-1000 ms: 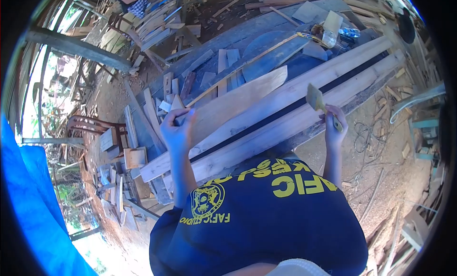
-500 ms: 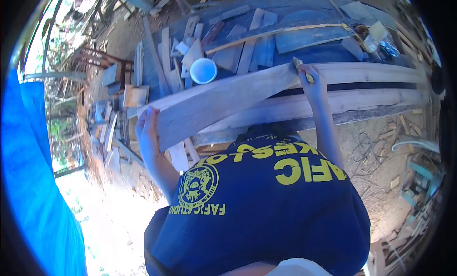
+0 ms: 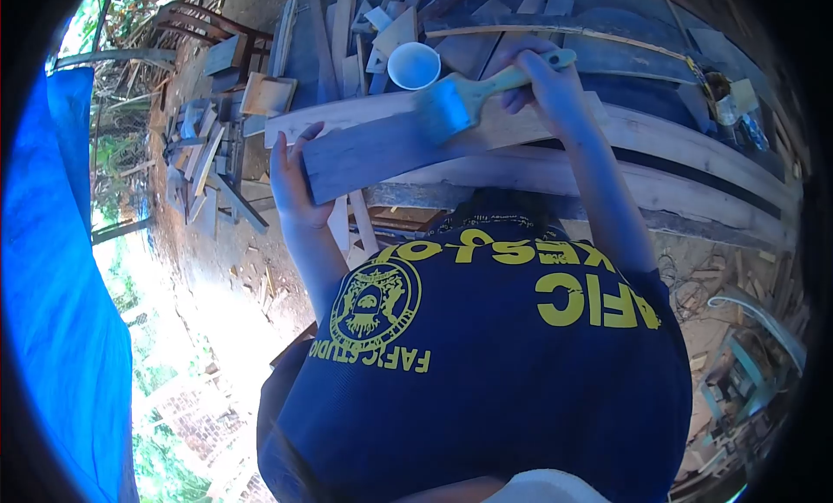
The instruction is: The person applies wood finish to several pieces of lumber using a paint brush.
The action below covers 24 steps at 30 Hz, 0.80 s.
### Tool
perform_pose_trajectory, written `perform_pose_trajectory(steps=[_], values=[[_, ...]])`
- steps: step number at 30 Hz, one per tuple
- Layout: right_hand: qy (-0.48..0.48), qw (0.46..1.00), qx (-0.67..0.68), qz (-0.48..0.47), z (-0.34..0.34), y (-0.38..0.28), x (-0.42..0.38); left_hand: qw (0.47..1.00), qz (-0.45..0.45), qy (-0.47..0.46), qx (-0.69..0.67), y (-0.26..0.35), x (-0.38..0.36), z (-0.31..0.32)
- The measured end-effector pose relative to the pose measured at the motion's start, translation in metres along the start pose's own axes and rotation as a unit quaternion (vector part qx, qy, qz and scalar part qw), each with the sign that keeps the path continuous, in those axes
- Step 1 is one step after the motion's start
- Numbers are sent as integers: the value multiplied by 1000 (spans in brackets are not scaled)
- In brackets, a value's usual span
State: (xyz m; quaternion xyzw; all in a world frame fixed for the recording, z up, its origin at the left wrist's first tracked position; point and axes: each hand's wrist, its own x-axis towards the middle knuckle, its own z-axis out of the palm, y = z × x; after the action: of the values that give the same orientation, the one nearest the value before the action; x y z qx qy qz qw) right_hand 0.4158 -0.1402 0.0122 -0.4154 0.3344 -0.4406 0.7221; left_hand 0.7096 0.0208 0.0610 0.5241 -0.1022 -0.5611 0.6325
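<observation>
My right hand (image 3: 547, 82) is closed round the handle of a wide paintbrush (image 3: 486, 88). Its bristles lie against the upper face of a wooden board (image 3: 364, 156), towards the board's right end. That face is darker than the pale planks around it. At the board's left end is my left hand (image 3: 299, 173), holding it with thumb and fingers around the end; part of the grip is hidden. Just beyond the board and brush stands a white tub (image 3: 414, 66), its contents not clear.
Long pale planks (image 3: 677, 151) run along the near side of the bench to the right. Offcuts and a long thin strip (image 3: 564, 30) lie farther back. Scrap wood (image 3: 204, 156) is piled on the ground at left, near a blue tarp (image 3: 52, 286).
My right hand has brought the brush left and laid its bristles on the board. The board appears shorter and turned, and my left hand has loosened its fingers at its end. The view has shifted.
</observation>
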Motion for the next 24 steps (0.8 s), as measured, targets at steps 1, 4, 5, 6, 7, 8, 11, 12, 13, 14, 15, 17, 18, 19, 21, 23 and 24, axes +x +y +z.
perform_pose_trajectory(steps=[1,4,5,6,7,8,11,12,13,14,15,17,18,19,21,23,24], values=[[-6,1000,0,4,-11,7,2,998,-18,-38,-52,-1,-1,-2],[108,992,-69,20,-47,1,10,996,-39,3,-80,-18,6,1],[106,973,-202,40,-50,-18,9,996,-35,6,-82,-24,7,4],[105,936,-332,60,-49,-33,5,993,-49,2,-107,-31,7,7],[102,936,-333,60,-33,-43,-2,989,-64,-4,-131,-38,8,10],[93,915,-389,55,-1,-50,-10,989,-64,-2,-132,-43,8,15],[-25,900,-413,-137,58,-29,-16,985,-83,-56,-142,-55,9,26],[-26,900,-413,-137,70,-31,-15,983,-90,-58,-147,-59,10,28],[-77,961,-257,-71,82,-38,-15,982,-98,-61,-151,-60,10,28],[-126,988,-93,-2,86,-42,-14,982,-98,-60,-152,-62,11,27],[-126,988,-93,-2,82,-37,-13,978,-92,-94,-164,-63,12,25],[-36,995,-95,8,62,-25,-11,972,-87,-126,-179,-64,9,28],[-2,985,-169,25,43,-27,-11,981,-76,-93,-154,-62,5,38],[31,969,-242,41,22,-30,-11,988,-65,-60,-129,-60,3,43],[119,899,-417,62,1,-60,-20,986,-62,-55,-145,-63,2,42],[114,889,-439,67,5,-63,-31,984,-64,-55,-158,-64,2,46],[110,878,-460,71,7,-64,-36,984,-49,-58,-159,-63,1,50]])
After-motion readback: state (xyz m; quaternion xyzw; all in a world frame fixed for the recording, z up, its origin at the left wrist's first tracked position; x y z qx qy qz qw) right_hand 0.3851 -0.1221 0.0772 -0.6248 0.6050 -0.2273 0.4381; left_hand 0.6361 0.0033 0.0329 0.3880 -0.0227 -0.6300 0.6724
